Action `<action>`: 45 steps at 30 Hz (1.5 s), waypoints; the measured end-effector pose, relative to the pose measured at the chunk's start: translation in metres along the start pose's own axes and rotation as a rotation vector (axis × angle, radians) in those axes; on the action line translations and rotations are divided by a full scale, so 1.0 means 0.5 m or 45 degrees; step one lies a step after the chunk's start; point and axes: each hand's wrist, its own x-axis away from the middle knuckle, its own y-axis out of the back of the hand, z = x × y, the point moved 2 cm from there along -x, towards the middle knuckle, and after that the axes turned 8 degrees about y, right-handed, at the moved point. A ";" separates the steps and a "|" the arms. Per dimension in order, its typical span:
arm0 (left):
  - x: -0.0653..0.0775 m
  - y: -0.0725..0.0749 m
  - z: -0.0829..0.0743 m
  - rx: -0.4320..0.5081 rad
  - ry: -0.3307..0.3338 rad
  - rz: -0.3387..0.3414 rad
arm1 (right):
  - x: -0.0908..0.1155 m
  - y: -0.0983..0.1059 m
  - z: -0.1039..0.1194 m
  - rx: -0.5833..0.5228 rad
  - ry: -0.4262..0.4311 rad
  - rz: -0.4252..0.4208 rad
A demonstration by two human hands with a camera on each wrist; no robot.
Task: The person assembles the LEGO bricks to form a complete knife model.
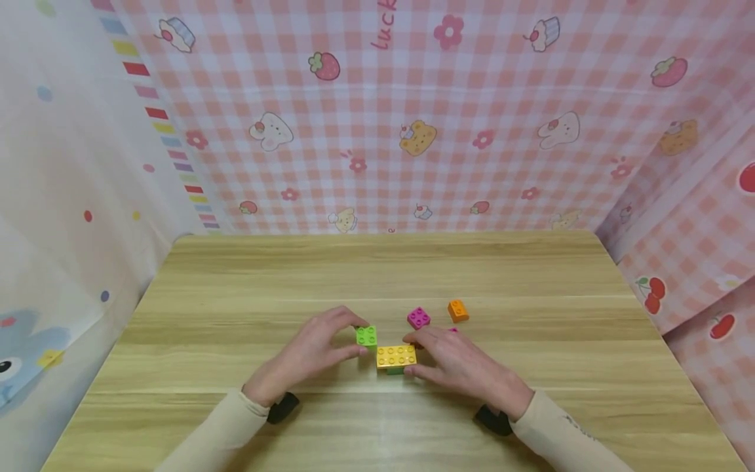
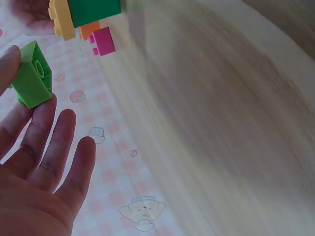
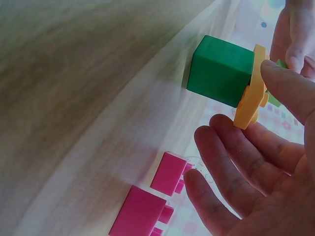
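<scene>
My left hand (image 1: 312, 347) pinches a lime green toy brick (image 1: 366, 336) between thumb and fingers, its hollow underside showing in the left wrist view. Just to the right, a flat yellow building plate (image 1: 396, 356) sits on top of a dark green brick (image 3: 219, 71) on the table. The right hand (image 1: 457, 357) grips the yellow plate near its right end, thumb on one long edge and fingertips on the other. The lime brick is held close beside the plate's left end. From above, the plate hides most of the dark green brick.
Behind the right hand lie a magenta brick (image 1: 419, 318) and an orange brick (image 1: 457, 310). A second magenta brick (image 3: 138, 216) is mostly hidden by that hand in the head view. Patterned cloth (image 1: 377, 131) hangs behind the wooden table (image 1: 236, 275) and along its sides.
</scene>
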 end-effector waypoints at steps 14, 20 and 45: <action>-0.003 -0.020 -0.036 0.028 -0.043 0.010 | -0.002 -0.001 0.002 0.002 0.004 0.001; -0.007 -0.027 -0.046 0.035 -0.029 0.030 | -0.002 -0.001 0.002 0.001 0.000 0.006; -0.018 -0.064 -0.058 -0.014 -0.072 0.035 | -0.002 -0.003 0.001 0.046 0.092 -0.027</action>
